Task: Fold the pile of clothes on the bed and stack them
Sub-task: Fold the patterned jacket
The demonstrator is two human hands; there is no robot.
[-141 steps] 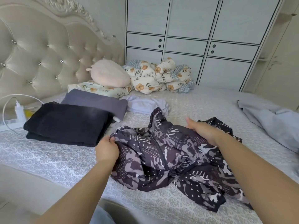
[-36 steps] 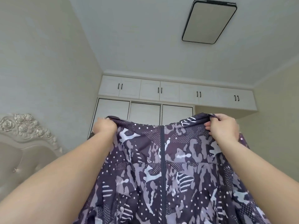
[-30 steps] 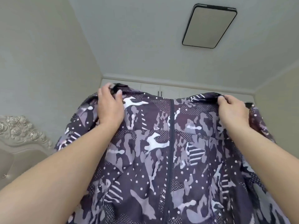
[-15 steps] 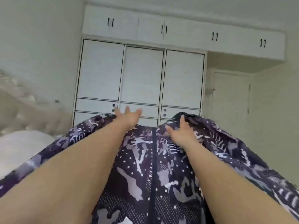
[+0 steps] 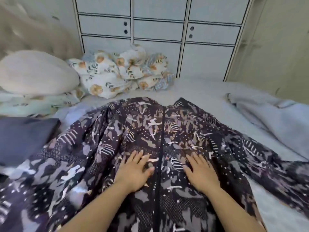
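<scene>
**Both palms flat on the spread camouflage jacket**

The near hem of the camouflage jacket (image 5: pixel 103 164) runs off the bottom edge, and both forearms enter from there, so the elbows are cut off. The whole view is slightly smeared, and the jacket's print blurs most at its left and right sides. Its right sleeve stretches out toward the right edge and is cropped there.

The left hand (image 5: pixel 133 171) lies palm down on the jacket just left of the dark zipper (image 5: pixel 159 156), fingers straight and slightly spread, gripping nothing. The right hand (image 5: pixel 201 172) rests the same way just right of the zipper, fingers extended and flat on the fabric. The jacket lies front up across the middle of the bed (image 5: pixel 200 91), collar pointing far.

To the left, a folded dark garment (image 5: pixel 23 136) is partly covered by the jacket's edge and cut off by the frame. To the right lies a crumpled pale blue garment (image 5: pixel 270 118). Farther left sits a pale cushion (image 5: pixel 36 72), blurred, on a floral pillow, with a bundled floral quilt (image 5: pixel 123 72) beside it. Beyond stands a wardrobe (image 5: pixel 160 27), its top out of view.
</scene>
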